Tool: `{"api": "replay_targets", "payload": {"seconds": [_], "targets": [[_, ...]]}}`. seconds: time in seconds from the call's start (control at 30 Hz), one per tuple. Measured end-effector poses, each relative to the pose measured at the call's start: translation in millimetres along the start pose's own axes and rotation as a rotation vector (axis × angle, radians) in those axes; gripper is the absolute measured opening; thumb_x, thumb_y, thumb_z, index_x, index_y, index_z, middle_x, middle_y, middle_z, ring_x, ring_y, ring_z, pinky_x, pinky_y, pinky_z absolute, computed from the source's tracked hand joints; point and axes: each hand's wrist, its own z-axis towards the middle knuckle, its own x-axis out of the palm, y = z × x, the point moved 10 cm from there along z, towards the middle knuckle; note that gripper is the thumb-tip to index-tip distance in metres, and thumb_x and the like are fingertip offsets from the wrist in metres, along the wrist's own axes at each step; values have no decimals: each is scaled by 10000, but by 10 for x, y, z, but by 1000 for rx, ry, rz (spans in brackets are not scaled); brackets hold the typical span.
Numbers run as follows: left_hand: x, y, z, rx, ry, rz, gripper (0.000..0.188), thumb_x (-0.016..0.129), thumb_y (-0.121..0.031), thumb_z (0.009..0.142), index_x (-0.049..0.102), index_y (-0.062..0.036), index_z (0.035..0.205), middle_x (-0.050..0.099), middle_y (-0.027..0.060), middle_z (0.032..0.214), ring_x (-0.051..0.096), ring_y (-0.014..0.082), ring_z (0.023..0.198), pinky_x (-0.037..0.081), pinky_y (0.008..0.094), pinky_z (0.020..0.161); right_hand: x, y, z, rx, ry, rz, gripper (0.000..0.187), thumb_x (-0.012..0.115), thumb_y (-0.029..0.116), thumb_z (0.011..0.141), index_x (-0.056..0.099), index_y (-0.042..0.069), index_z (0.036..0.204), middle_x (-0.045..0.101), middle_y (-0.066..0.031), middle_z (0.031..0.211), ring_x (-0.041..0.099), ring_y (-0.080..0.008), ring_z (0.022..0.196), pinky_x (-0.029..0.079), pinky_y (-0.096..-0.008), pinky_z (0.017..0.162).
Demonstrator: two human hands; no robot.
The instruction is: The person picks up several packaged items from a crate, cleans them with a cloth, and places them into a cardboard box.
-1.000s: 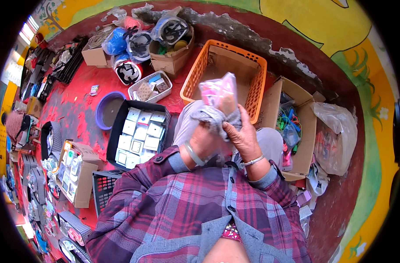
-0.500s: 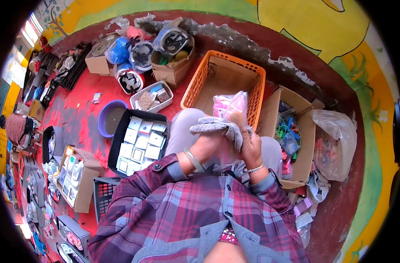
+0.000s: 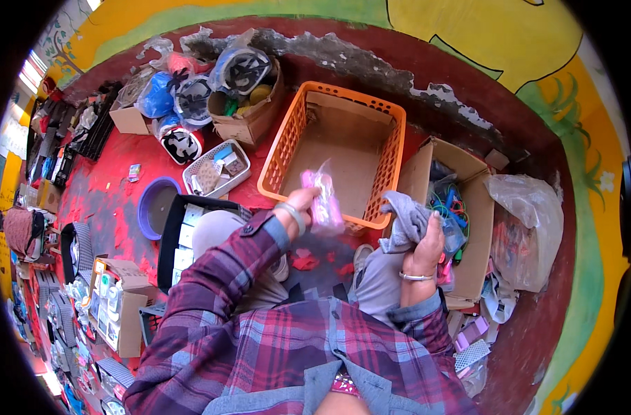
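Observation:
My left hand (image 3: 299,203) is closed round the side of a pink item in clear plastic wrap (image 3: 326,206), held over the near edge of an orange plastic basket (image 3: 401,149). What the pink item is, I cannot make out. Cardboard (image 3: 336,162) lines the basket, which stands on the floor in front of my knees. To the right, my right hand (image 3: 426,249) grips a grey cloth (image 3: 406,220) that hangs bunched over its fingers, between the basket and an open cardboard box (image 3: 478,235).
Colourful small goods (image 3: 450,214) fill the right-hand box, with a clear plastic bag (image 3: 526,228) beside it. On the left are a purple basin (image 3: 144,207), a white basket (image 3: 222,187) of small boxes, a black bin (image 3: 169,242) of white boxes and a carton (image 3: 128,321). Bagged helmets (image 3: 243,69) stand behind.
My hands have moved apart. My left hand has carried the pink wrapped item left, toward the basket's near edge, while my right hand has taken the grey cloth to the right. My knees have spread.

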Motion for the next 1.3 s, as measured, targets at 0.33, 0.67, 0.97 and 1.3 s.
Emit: {"api": "replay_targets", "payload": {"seconds": [0.33, 0.67, 0.97, 1.3], "targets": [[-418, -657, 2101, 85, -449, 820, 221, 568, -74, 828, 612, 69, 991, 614, 131, 835, 608, 257, 763, 459, 402, 650, 129, -406, 157, 238, 129, -302, 303, 496, 247, 946, 623, -28, 953, 648, -67, 882, 611, -136, 798, 486, -283, 742], [-616, -1848, 3462, 533, -658, 1388, 362, 547, -232, 802, 604, -8, 1080, 603, 269, 1065, 591, 388, 1013, 478, 447, 867, -99, -496, 254, 425, 82, -322, 254, 549, 207, 925, 587, -14, 1045, 640, -79, 989, 617, -168, 898, 480, -312, 825], [-682, -1678, 2680, 439, -718, 1548, 312, 541, -196, 800, 655, -10, 1024, 618, 208, 1101, 602, 367, 1011, 494, 433, 850, -87, -325, 126, 371, 96, -202, 216, 591, 210, 873, 575, 7, 946, 629, -74, 873, 625, -172, 821, 500, -329, 789], [295, -1437, 1543, 643, -26, 994, 270, 614, -162, 830, 650, 28, 1019, 661, 90, 971, 596, 181, 890, 462, 295, 797, -1634, 1341, 57, -324, -8, 130, 353, 693, 301, 729, 577, 60, 961, 489, -171, 1251, 555, -283, 1086, 507, -456, 882]]}}
